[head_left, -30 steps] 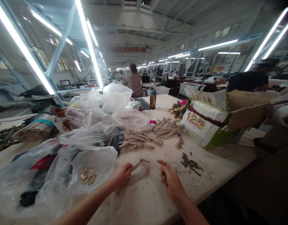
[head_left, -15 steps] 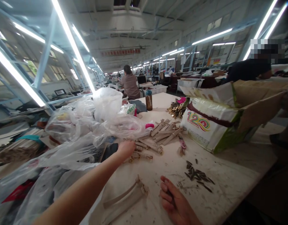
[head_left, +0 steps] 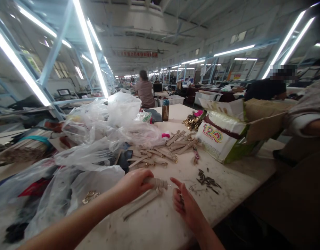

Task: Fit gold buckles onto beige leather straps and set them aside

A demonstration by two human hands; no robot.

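While the beige strap (head_left: 156,182) lies on the worktop (head_left: 227,180), your left hand (head_left: 133,184) has its grip clenched around its near end; your right hand (head_left: 184,205), fingers loosely curled and holding nothing, rests just beside it, dark metal bits (head_left: 208,181) beyond.

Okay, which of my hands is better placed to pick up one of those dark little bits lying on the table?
Probably the right hand: it lies open on the table, nearer the dark bits. The left hand is busy on a strap.
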